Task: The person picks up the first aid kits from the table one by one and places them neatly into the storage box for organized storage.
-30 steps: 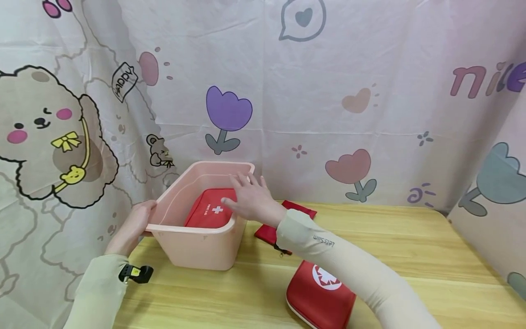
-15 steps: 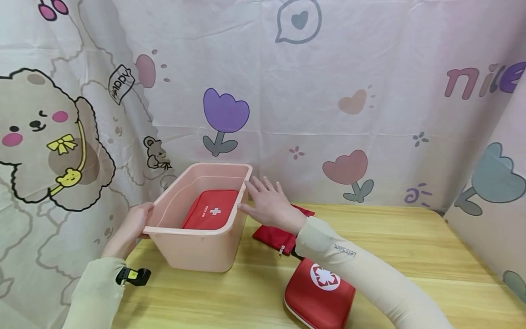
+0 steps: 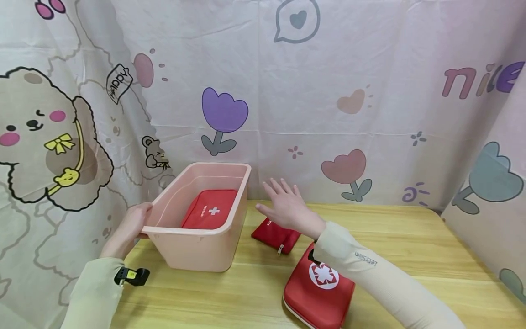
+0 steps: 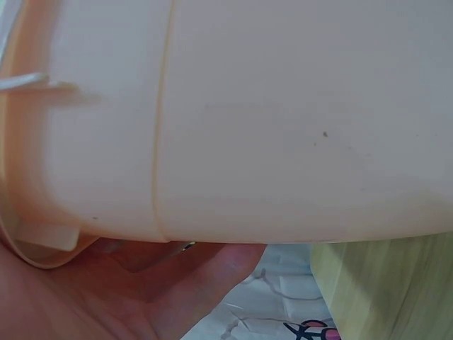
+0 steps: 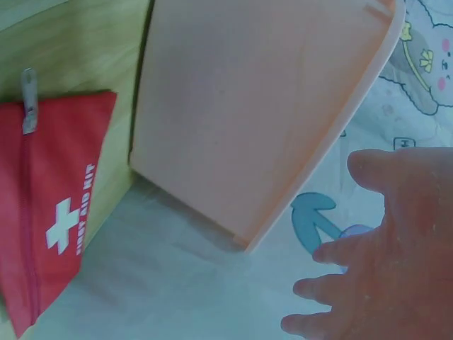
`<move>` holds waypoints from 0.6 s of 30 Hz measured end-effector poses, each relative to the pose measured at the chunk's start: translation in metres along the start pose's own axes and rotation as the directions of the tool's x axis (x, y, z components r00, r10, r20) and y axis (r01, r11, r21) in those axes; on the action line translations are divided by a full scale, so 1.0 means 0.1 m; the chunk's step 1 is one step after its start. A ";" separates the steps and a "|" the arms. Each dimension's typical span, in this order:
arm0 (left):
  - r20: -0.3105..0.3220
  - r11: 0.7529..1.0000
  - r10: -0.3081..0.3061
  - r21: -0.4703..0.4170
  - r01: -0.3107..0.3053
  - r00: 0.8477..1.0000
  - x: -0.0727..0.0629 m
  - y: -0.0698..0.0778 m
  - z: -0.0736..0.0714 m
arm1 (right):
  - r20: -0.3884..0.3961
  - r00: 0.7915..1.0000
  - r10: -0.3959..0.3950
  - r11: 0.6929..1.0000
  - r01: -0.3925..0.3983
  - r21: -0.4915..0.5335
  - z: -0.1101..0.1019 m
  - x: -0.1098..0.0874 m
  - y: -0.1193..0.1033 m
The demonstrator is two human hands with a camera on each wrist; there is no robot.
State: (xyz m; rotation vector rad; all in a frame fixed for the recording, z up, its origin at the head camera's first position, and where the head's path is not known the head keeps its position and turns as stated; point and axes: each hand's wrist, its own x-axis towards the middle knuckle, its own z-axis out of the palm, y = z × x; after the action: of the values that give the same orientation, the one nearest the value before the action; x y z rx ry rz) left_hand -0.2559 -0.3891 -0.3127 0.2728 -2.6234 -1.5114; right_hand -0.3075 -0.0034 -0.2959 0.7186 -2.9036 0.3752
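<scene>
Since 1.0 s ago, the right hand (image 3: 289, 208) has moved out from over the pink plastic bin (image 3: 193, 250) and drawn away to the right, so the whole right rim now shows. Its fingers are released, spread and nearly straight, with the thumb held apart, and it hangs in the air just beside the bin. In the head view it overlaps the far part of a red FIRST AID KIT zip pouch (image 3: 276, 236), which lies on the wooden table (image 3: 394, 242) with its metal zipper pull toward the person; the right wrist view shows hand and pouch well apart.

The left hand (image 3: 130, 225) grips the bin's rim at the near left corner, with fingers tucked beneath the lip. Inside the bin, 1 red FIRST AID pouch (image 3: 208, 211) with a white cross rests against the right wall.

Nearer the person, 1 red first-aid case (image 3: 316, 294) with a round white emblem lies on the table, partly behind the right sleeve (image 3: 378, 269). Behind everything hangs a pale curtain (image 3: 271, 77) printed with tulips, hearts and a bear.
</scene>
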 end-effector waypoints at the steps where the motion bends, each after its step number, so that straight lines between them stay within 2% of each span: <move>1: 0.001 1.000 0.002 0.000 -0.002 1.000 0.00 0.00 0.00 | -0.001 1.000 0.004 1.000 -0.004 0.002 0.01 -0.02 0.03; 18: 0.010 1.000 0.012 0.019 -0.012 1.000 0.00 -0.03 -0.07 | -0.034 0.999 0.025 0.997 -0.022 0.078 0.02 -0.42 0.63</move>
State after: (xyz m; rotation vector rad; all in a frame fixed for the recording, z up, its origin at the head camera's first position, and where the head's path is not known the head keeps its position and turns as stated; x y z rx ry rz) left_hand -0.2545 -0.3967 -0.3114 0.2515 -2.6428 -1.4889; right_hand -0.3006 0.0680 -0.3186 0.6824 -2.8808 0.5003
